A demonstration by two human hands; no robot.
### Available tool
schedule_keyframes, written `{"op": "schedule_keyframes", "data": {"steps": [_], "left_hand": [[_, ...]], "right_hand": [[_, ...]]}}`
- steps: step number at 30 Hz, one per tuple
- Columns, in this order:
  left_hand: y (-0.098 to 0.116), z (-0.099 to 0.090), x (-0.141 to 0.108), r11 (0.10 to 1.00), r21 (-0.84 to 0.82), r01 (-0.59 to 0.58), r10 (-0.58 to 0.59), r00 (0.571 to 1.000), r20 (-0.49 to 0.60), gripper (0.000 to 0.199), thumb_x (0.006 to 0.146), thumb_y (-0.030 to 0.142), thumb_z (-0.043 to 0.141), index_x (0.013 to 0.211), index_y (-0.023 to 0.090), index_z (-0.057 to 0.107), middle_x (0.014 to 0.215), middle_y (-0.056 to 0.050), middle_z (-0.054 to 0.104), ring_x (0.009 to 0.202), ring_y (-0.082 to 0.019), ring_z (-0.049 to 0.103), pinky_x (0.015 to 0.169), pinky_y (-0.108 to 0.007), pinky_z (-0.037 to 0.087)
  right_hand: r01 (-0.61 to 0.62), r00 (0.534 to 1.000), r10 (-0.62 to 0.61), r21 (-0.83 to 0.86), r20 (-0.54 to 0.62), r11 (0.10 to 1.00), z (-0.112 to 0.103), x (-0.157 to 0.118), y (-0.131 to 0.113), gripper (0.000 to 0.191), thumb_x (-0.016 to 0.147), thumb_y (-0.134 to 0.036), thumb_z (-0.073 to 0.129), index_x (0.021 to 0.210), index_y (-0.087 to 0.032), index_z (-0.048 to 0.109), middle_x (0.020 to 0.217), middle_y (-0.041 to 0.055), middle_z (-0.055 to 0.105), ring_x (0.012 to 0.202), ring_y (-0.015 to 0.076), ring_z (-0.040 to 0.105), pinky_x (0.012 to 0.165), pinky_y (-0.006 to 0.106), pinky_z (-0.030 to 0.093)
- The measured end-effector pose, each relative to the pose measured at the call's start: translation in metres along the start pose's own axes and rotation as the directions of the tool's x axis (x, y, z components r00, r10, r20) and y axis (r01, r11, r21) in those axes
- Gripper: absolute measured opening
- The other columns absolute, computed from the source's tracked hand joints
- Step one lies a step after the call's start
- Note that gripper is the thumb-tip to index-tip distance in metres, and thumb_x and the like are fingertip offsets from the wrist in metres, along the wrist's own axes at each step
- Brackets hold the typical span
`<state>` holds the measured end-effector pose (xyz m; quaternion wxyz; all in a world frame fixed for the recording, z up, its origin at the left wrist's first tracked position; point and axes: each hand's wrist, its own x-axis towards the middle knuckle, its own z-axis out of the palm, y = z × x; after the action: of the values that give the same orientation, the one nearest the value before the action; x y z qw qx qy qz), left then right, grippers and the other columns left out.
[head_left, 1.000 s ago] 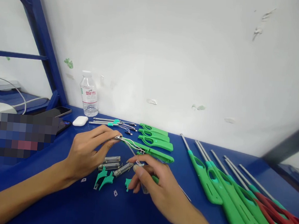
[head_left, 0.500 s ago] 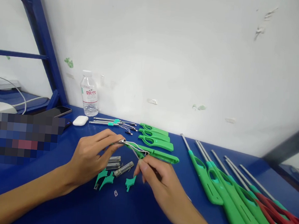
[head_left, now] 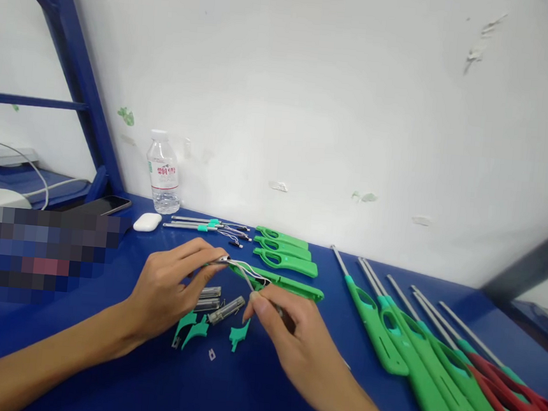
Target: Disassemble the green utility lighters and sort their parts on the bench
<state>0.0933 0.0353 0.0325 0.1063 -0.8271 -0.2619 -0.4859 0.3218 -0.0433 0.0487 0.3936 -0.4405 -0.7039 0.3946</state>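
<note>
My left hand (head_left: 172, 276) is closed, pinching the front end of a green lighter housing half (head_left: 298, 287) with thin white wires (head_left: 249, 269) running along it. My right hand (head_left: 287, 325) is closed at the housing's near side, its fingers round a slim grey tool (head_left: 248, 281) whose kind I cannot make out. A dark part of the wiring shows just above the right fingertips. Below the hands lie several clear fuel tanks (head_left: 227, 310), teal triggers (head_left: 238, 337) and a small metal clip (head_left: 212, 354).
Behind the hands lie metal lighter tubes with wires (head_left: 190, 226) and several green housing halves (head_left: 285, 262). Green lighters (head_left: 378, 333) and red lighters (head_left: 502, 392) line the right. A water bottle (head_left: 164, 173), a white case (head_left: 148, 222) and a phone (head_left: 108, 204) stand or lie at left.
The far end of the green housing has shifted slightly left and down. My right fingers have moved a little left; the left hand looks the same.
</note>
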Motion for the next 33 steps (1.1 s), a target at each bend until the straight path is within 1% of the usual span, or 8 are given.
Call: {"op": "schedule_keyframes", "data": {"steps": [5, 12, 16, 18, 20, 23, 27, 33], "left_hand": [[-0.006, -0.001, 0.003, 0.999, 0.018, 0.033, -0.032, 0.999, -0.03, 0.015, 0.095, 0.011, 0.067, 0.109, 0.017, 0.07, 0.095, -0.001, 0.072, 0.08, -0.009, 0.068, 0.075, -0.019, 0.054], [-0.01, -0.004, 0.007, 0.994, 0.067, 0.089, -0.084, 0.993, -0.084, 0.01, 0.096, 0.012, 0.066, 0.104, 0.012, 0.072, 0.092, -0.003, 0.072, 0.075, -0.008, 0.064, 0.069, -0.018, 0.052], [-0.009, -0.004, 0.007, 0.993, 0.068, 0.093, -0.087, 0.993, -0.084, 0.01, 0.097, 0.013, 0.065, 0.104, 0.013, 0.072, 0.092, -0.003, 0.072, 0.075, -0.008, 0.065, 0.068, -0.018, 0.052], [-0.009, -0.004, 0.006, 0.993, 0.066, 0.097, -0.092, 0.993, -0.077, 0.01, 0.097, 0.014, 0.066, 0.105, 0.013, 0.072, 0.092, -0.002, 0.073, 0.074, -0.008, 0.065, 0.066, -0.019, 0.052], [-0.01, -0.003, 0.006, 0.993, 0.064, 0.098, -0.094, 0.993, -0.071, 0.011, 0.097, 0.014, 0.066, 0.105, 0.014, 0.072, 0.091, -0.002, 0.072, 0.073, -0.008, 0.065, 0.066, -0.019, 0.052], [-0.01, -0.003, 0.005, 0.993, 0.062, 0.099, -0.095, 0.993, -0.068, 0.011, 0.097, 0.015, 0.066, 0.106, 0.014, 0.072, 0.093, -0.002, 0.073, 0.075, -0.009, 0.066, 0.068, -0.02, 0.053], [-0.01, -0.003, 0.005, 0.993, 0.063, 0.1, -0.096, 0.993, -0.064, 0.011, 0.097, 0.016, 0.066, 0.105, 0.014, 0.073, 0.092, -0.003, 0.073, 0.077, -0.01, 0.067, 0.069, -0.021, 0.053], [-0.011, -0.001, 0.005, 0.991, 0.064, 0.119, -0.116, 0.992, -0.052, 0.01, 0.097, 0.017, 0.066, 0.105, 0.016, 0.072, 0.093, -0.002, 0.073, 0.076, -0.01, 0.067, 0.068, -0.022, 0.053]], "right_hand": [[-0.118, 0.993, 0.118, 0.008, 0.019, 0.993, -0.001, 0.0, 0.003, 0.022, 0.101, -0.047, 0.065, 0.107, -0.026, 0.067, 0.06, -0.0099, 0.041, 0.055, 0.0101, 0.037, 0.052, 0.026, 0.024], [-0.038, 0.999, 0.038, -0.039, 0.004, 0.999, 0.001, 0.002, 0.006, 0.014, 0.104, -0.035, 0.06, 0.102, -0.026, 0.07, 0.078, -0.0058, 0.06, 0.066, 0.0111, 0.049, 0.06, 0.025, 0.036], [0.063, 0.998, -0.062, -0.149, 0.01, 0.987, 0.0, 0.0, 0.009, 0.021, 0.111, -0.034, 0.049, 0.123, -0.033, 0.066, 0.105, -0.0037, 0.067, 0.095, 0.0136, 0.062, 0.085, 0.028, 0.045], [0.067, 0.998, -0.065, -0.213, 0.018, 0.975, 0.0, -0.002, 0.01, 0.027, 0.113, -0.036, 0.042, 0.13, -0.034, 0.062, 0.115, -0.0012, 0.062, 0.107, 0.0154, 0.06, 0.096, 0.031, 0.044], [0.033, 0.999, -0.036, -0.269, -0.006, 0.963, 0.001, -0.004, 0.011, 0.03, 0.113, -0.039, 0.037, 0.135, -0.034, 0.058, 0.118, 0.0012, 0.058, 0.109, 0.0175, 0.059, 0.099, 0.035, 0.044], [-0.005, 0.997, -0.02, -0.31, -0.077, 0.951, 0.003, -0.005, 0.01, 0.027, 0.112, -0.043, 0.039, 0.131, -0.033, 0.056, 0.117, 0.0014, 0.058, 0.108, 0.0202, 0.059, 0.096, 0.039, 0.044], [0.029, 0.994, -0.068, -0.402, -0.082, 0.915, 0.003, -0.003, 0.011, 0.025, 0.113, -0.041, 0.038, 0.107, -0.029, 0.059, 0.107, -0.0009, 0.06, 0.092, 0.02, 0.061, 0.083, 0.037, 0.043], [0.129, 0.98, -0.198, -0.672, -0.027, 0.73, 0.004, -0.002, 0.016, 0.035, 0.115, -0.035, 0.031, 0.099, -0.025, 0.06, 0.096, 0.001, 0.059, 0.07, 0.0191, 0.057, 0.063, 0.034, 0.031]]}}
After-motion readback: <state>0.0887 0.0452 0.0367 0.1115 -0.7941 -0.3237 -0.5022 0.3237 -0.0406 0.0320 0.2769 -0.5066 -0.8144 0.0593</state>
